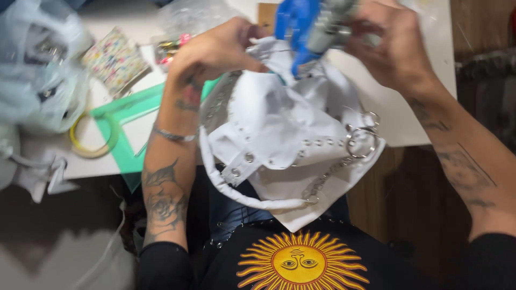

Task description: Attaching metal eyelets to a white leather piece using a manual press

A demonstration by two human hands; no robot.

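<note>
From the head camera, the left hand (215, 51) pinches the upper edge of a white fabric piece (290, 139), fingers closed on a fold of it just beside the nose of a blue-handled hand tool (309, 29). The right hand (395, 48) is clenched around that tool's grey body, holding it down onto the same bunched edge. The fabric hangs from both hands over the front edge of the white table (408, 107) and down toward the person's lap, its lower corner reaching the black shirt with a sun print (301, 263). It looks soft and light, draping and creasing freely, so it likely needs gripping close to the working spot to stay taut; the rows of metal eyelets (250, 157) and the metal rings (363, 140) with a chain add small stiff, heavier points that probably pull that side down. To the left on the table lie a green set square (126, 115), a roll of yellowish tape (91, 137), a speckled pouch (115, 59) and clear plastic bags (40, 70), well apart from the hands.
</note>
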